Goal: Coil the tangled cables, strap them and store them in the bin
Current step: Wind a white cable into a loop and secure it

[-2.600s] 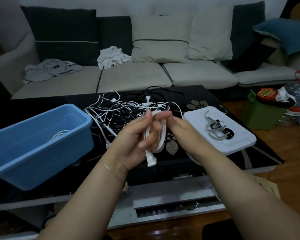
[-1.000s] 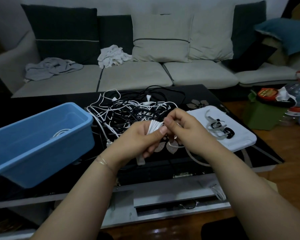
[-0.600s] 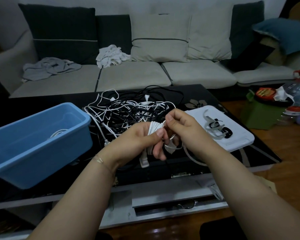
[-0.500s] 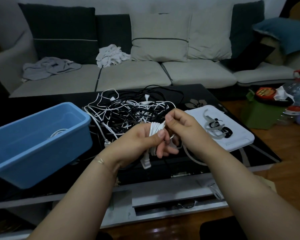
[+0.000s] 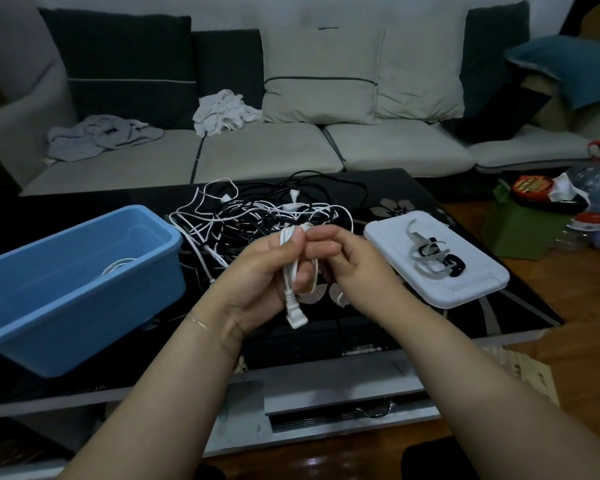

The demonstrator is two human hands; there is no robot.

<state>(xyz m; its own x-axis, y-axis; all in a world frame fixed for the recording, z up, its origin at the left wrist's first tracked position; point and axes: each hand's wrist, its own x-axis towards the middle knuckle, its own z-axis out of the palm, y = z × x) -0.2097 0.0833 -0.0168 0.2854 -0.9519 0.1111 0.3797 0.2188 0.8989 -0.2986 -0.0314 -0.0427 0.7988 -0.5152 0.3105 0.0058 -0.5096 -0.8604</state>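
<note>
Above the worktop's near edge, a coiled white cable [image 5: 293, 271] is gripped upright in the left hand [image 5: 257, 271], plug hanging down, while its top is pinched by the right hand [image 5: 347, 261]. Just right of that hand, on the white lid [image 5: 471, 289], the straps [image 5: 433, 254] are found; the blue bin [image 5: 84, 292] is left of the left hand.

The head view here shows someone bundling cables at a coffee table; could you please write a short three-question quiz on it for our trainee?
1. True or false: the blue bin already holds a white cable.
2. Which hand grips the coiled white cable? A) left hand B) right hand, alone C) neither
3. Fill in: the loose straps lie on a white ____, right of the tangled pile.

Key: 1 true; 2 A; 3 lid.
</note>
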